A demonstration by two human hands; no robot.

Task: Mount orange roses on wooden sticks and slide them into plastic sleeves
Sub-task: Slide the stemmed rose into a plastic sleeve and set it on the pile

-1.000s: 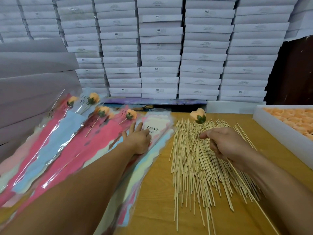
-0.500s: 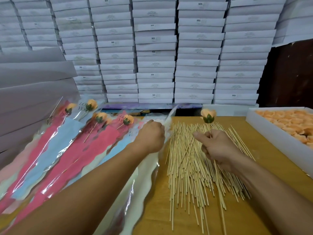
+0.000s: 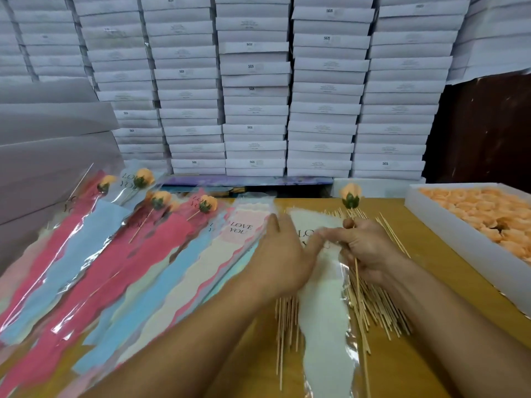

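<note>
The rose stands on its stick, pinched in the right hand above the loose sticks. The left hand holds a white sleeve's mouth. Spread that mouth wide, then feed the stick's bottom end in first, keeping it straight.

A wall of flat white cardboard boxes, stacked in tall close columns, fills the back of the room from the top edge of the view down to the surface. Some box fronts carry small dark print, too small to read apart from "SGS". At left, larger pale grey flat cartons lean in a slanted pile. At right, a dark reddish-brown panel shows beside the stacks. The yellow-brown wooden surface lies below, evenly and softly lit.
</note>
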